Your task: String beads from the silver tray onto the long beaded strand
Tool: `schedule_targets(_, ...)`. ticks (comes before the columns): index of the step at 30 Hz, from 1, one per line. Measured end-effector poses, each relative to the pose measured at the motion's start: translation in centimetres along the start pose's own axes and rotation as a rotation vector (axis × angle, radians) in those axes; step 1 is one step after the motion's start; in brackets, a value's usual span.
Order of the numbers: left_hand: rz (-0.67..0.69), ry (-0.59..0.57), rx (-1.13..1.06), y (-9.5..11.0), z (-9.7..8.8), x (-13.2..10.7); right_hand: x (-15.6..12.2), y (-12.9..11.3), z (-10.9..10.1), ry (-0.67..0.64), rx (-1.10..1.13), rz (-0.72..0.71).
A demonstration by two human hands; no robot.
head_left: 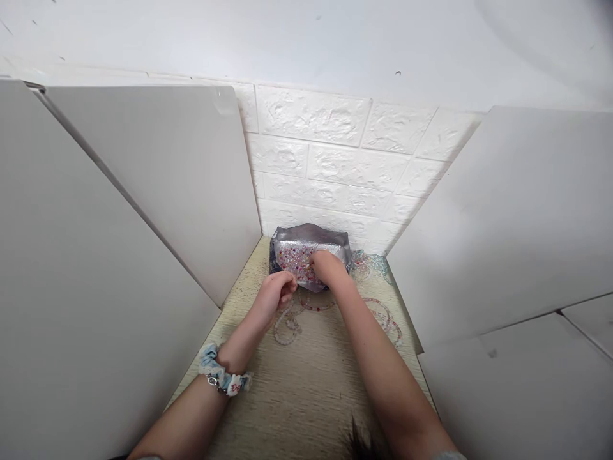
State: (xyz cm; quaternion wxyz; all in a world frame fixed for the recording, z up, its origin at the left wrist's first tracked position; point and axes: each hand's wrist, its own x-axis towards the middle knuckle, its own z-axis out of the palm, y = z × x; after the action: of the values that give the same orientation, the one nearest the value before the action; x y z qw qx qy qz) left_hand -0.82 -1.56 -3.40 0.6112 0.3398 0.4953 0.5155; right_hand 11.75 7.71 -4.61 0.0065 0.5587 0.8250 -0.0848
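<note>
A silver-lined bag (309, 235) lies open against the wall with many small pink, red and clear beads (294, 257) inside. My right hand (328, 265) reaches into it, its fingers pinched together among the beads; whatever sits between the fingertips is hidden. At the bag's front left edge, my left hand (279, 291) is closed in a pinch. A bead string (287, 340) rises to these fingertips and lies in loops below on the tabletop, its upper end partly hidden by the hand. A blue scrunchie (211, 359) and a bracelet circle my left wrist.
More bead strands (390, 322) lie right of my right forearm, and pale blue-green ones (376, 265) sit beside the bag. The narrow wooden top (297, 409) is bounded by a left white panel (148, 166), a right panel (507, 236) and a white brick-pattern wall (354, 166).
</note>
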Motion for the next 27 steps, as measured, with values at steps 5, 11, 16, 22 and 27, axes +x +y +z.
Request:
schedule_targets(5,-0.037,0.019,0.029,0.1,-0.1,-0.1,-0.1,-0.1,-0.3,-0.004,0.005,-0.014)
schedule_targets(11,0.032,0.05,0.12,0.0,0.2,-0.1,-0.3,-0.3,-0.4,-0.02,0.029,-0.012)
schedule_targets(16,0.058,0.09,0.201,0.0,0.3,0.0,-0.4,-0.2,-1.1,-0.001,0.053,0.005)
schedule_targets(22,0.113,0.115,0.229,0.0,0.2,0.1,-1.4,0.8,-3.8,-0.036,0.411,-0.187)
schedule_targets(27,0.139,0.129,0.218,0.1,0.2,-0.1,-2.2,1.0,-4.9,-0.241,0.801,-0.366)
